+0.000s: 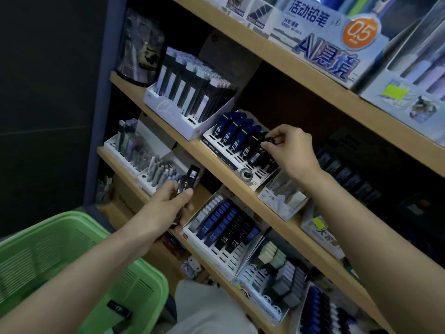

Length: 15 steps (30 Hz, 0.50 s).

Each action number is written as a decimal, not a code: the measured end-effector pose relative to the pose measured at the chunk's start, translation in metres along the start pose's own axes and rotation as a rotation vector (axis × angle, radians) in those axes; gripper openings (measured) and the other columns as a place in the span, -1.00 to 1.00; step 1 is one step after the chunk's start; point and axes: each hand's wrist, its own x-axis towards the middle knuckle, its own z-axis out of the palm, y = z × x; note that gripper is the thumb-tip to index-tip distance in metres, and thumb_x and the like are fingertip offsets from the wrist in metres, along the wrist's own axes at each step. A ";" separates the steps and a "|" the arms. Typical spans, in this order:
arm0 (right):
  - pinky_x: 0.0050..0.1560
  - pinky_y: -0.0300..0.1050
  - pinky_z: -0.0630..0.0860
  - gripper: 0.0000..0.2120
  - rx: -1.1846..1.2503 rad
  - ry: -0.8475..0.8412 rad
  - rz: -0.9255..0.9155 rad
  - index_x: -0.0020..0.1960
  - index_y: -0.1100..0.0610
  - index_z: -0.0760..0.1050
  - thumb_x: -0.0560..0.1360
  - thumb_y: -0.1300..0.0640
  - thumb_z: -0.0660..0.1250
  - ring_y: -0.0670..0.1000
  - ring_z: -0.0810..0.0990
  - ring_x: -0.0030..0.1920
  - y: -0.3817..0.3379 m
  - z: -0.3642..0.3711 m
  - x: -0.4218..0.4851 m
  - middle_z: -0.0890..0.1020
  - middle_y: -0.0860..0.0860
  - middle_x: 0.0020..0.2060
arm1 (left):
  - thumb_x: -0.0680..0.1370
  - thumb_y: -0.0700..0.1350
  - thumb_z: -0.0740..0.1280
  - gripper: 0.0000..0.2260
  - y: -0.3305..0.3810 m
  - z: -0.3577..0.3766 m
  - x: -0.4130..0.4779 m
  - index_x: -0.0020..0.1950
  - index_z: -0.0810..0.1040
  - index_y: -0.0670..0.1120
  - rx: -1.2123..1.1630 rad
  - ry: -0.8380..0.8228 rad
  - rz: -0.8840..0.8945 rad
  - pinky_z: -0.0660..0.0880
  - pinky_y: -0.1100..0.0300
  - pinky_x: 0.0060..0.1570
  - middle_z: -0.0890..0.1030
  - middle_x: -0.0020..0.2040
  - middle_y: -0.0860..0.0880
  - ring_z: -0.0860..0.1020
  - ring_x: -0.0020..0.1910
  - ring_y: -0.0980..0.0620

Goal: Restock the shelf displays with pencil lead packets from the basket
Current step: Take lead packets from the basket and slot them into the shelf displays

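My right hand (pixel 292 150) pinches a black pencil lead packet (pixel 261 150) at the right end of a white display tray (pixel 243 175) on the middle shelf, where dark blue packets (pixel 234 135) stand in rows. My left hand (pixel 168 201) grips a small stack of black lead packets (pixel 189 178) in front of the shelf below. The green basket (pixel 60 251) sits at lower left, with one black packet (pixel 119 309) lying in its bottom.
Wooden shelves (pixel 301 227) hold several other displays: a white tray of tall grey and black packets (pixel 192 92), an HB lead tray (pixel 224 227), eraser trays (pixel 277 273), a blue 0.5 pencil box (pixel 332 37). My knee (pixel 209 309) is at bottom centre.
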 end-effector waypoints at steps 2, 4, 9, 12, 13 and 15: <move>-0.07 -0.14 0.57 -0.87 -0.021 -0.025 0.014 0.02 0.12 0.57 0.48 0.16 0.41 0.01 0.57 -0.14 0.003 -0.002 0.003 0.58 0.07 -0.15 | 0.63 -0.09 0.19 -0.83 -0.001 -0.002 0.001 -0.04 0.34 -0.19 0.003 -0.004 -0.002 0.35 0.28 -0.54 0.50 -0.43 0.02 0.37 -0.55 0.12; -0.13 -0.19 0.56 -0.87 -0.037 -0.052 0.020 0.01 0.13 0.58 0.47 0.16 0.42 0.01 0.57 -0.17 0.007 -0.004 0.004 0.59 0.10 -0.17 | 0.63 -0.09 0.20 -0.83 -0.002 -0.003 0.003 -0.07 0.33 -0.18 0.004 -0.007 0.001 0.35 0.30 -0.54 0.49 -0.47 0.05 0.37 -0.56 0.13; -0.12 -0.24 0.53 -0.82 -0.032 -0.065 -0.005 0.06 0.14 0.59 0.47 0.16 0.42 0.02 0.57 -0.13 0.013 -0.001 0.003 0.62 0.10 -0.11 | 0.63 -0.10 0.20 -0.86 -0.001 -0.002 0.003 -0.08 0.38 -0.13 0.009 -0.039 0.021 0.39 0.33 -0.51 0.49 -0.29 -0.05 0.39 -0.55 0.15; -0.06 -0.25 0.44 -0.77 -0.121 -0.028 -0.033 0.13 0.11 0.60 0.48 0.12 0.41 -0.04 0.54 -0.04 0.014 0.002 0.004 0.60 0.06 0.04 | 0.63 -0.10 0.20 -0.85 -0.002 -0.002 0.003 -0.06 0.38 -0.16 0.026 -0.045 0.026 0.41 0.35 -0.49 0.51 -0.23 -0.07 0.40 -0.55 0.16; -0.05 -0.25 0.44 -0.76 -0.130 -0.021 -0.033 0.14 0.10 0.60 0.48 0.11 0.41 -0.05 0.54 -0.05 0.014 0.003 0.005 0.60 0.06 0.05 | 0.62 -0.09 0.20 -0.85 -0.003 -0.002 0.003 -0.06 0.38 -0.16 0.029 -0.044 0.026 0.42 0.35 -0.48 0.51 -0.22 -0.07 0.40 -0.55 0.16; -0.12 -0.36 0.40 -0.73 -0.108 -0.038 -0.027 0.16 0.12 0.60 0.47 0.13 0.43 -0.11 0.52 -0.14 0.013 0.004 0.005 0.61 0.05 0.00 | 0.62 -0.09 0.21 -0.86 -0.006 -0.002 0.003 -0.08 0.38 -0.13 0.029 -0.044 0.017 0.42 0.33 -0.47 0.51 -0.22 -0.06 0.39 -0.54 0.15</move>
